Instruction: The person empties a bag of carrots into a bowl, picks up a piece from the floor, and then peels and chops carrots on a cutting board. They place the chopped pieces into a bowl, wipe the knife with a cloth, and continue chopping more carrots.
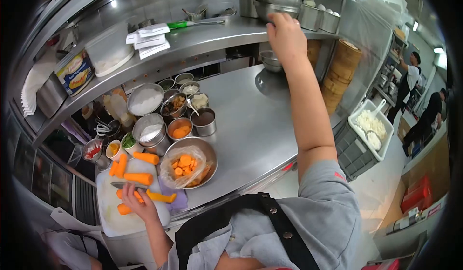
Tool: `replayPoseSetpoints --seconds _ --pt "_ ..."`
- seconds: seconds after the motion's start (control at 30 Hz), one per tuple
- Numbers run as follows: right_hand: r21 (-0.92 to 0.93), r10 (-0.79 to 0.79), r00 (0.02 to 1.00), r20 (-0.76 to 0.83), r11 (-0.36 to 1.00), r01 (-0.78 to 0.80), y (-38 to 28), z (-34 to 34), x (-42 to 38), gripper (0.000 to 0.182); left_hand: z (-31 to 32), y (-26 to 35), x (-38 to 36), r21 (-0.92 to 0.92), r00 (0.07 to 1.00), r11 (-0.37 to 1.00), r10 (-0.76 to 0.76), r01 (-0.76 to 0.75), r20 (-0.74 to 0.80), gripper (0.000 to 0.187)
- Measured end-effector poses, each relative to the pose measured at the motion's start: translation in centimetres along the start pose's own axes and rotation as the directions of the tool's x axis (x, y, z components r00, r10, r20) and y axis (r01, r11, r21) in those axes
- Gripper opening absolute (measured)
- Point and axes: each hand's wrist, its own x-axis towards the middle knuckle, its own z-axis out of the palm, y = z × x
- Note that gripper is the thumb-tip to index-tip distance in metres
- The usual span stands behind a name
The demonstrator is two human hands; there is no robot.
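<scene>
Grey short-sleeved shirt, black apron

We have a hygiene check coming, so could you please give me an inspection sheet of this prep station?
Surface: steel counter, bare at centre; white cutting board at its near left.
Job's things: carrot pieces and a knife on the board; steel bowl holding a bag of carrot slices.
Clutter: small ingredient tins; paper slips on the shelf.
Hands: left hand on the carrots by the knife; right hand reaching to a shelf bowl.
Cables: nothing seen.
Surroundings: bamboo steamers; two people working at the far right.
</scene>
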Motion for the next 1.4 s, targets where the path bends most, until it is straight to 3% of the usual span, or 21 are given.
replayPoseSetpoints --seconds 0.1,0.17,0.23,0.33,0.47,0.5,0.7,0.83,0.93,1.03,1.17,1.27,1.3,1.37,1.4 --pt "-0.088 0.030 0.999 0.012 0.996 -0.029 4.3 2.4 3.5 0.034 1.5 5.7 1.0 -0.129 0.993 0.986 0.112 -0.107 0.032 0.027" --pt "-0.138 -0.027 0.997 -0.072 0.990 0.017 6.4 3.9 5.7 0.041 2.1 8.3 1.5 -0.162 0.980 0.969 0.196 -0.188 0.036 0.025" --pt "-0.190 -0.065 0.991 -0.113 0.981 0.043 8.2 5.2 7.8 0.050 2.8 9.8 1.4 -0.207 0.979 0.962 0.194 -0.177 0.067 0.023" --pt "-0.262 0.002 0.999 -0.046 0.965 -0.014 9.9 6.2 9.7 0.053 3.3 11.5 1.1 -0.265 0.975 0.951 0.193 -0.158 0.111 0.020" --pt "-0.105 0.059 0.969 0.241 0.994 -0.034 13.1 7.6 12.4 0.047 3.6 12.4 0.6 -0.282 0.968 0.943 0.217 -0.174 0.129 0.020" --pt "-0.017 0.030 0.984 0.178 0.999 -0.027 13.1 7.6 12.3 0.042 3.6 12.6 0.6 -0.283 0.967 0.943 0.220 -0.177 0.129 0.020" --pt "0.060 -0.092 0.994 -0.061 0.994 0.096 12.1 5.3 10.8 0.032 3.2 12.4 0.6 -0.270 0.968 0.947 0.214 -0.172 0.133 0.022" --pt "0.168 -0.269 0.942 -0.201 0.938 0.304 9.9 1.5 6.7 0.024 2.7 12.3 0.7 -0.300 0.967 0.936 0.227 -0.184 0.118 0.023" --pt "0.305 -0.198 0.965 -0.173 0.920 0.244 5.8 -2.2 2.0 0.022 2.5 11.2 1.0 -0.295 0.961 0.931 0.256 -0.216 0.104 0.026" --pt "0.481 -0.182 0.983 -0.029 0.859 0.173 2.5 -4.9 -3.1 0.024 2.2 10.2 1.3 -0.299 0.971 0.931 0.235 -0.209 0.052 0.029" --pt "0.589 -0.321 0.947 0.035 0.772 0.239 -2.0 -5.9 -9.5 0.027 1.0 7.9 1.5 -0.297 0.974 0.935 0.220 -0.193 0.057 0.024" --pt "0.742 -0.213 0.934 0.286 0.666 -0.076 -6.5 -6.6 -13.5 0.028 -0.6 5.5 1.9 -0.264 0.971 0.937 0.240 -0.229 0.013 0.022" --pt "0.799 -0.212 0.910 0.356 0.575 -0.178 -7.9 -7.0 -14.5 0.027 -1.4 4.5 1.9 -0.299 0.980 0.937 0.198 -0.183 0.022 0.022" --pt "0.800 -0.187 0.786 0.589 0.273 -0.535 -11.0 -6.8 -17.5 0.025 -2.7 2.2 2.0 -0.392 0.991 0.913 0.131 -0.110 0.027 0.021" --pt "0.728 -0.199 0.702 0.684 0.114 -0.676 -12.4 -6.7 -19.0 0.024 -3.7 0.3 1.6 -0.420 0.994 0.908 0.039 0.008 0.103 0.020"
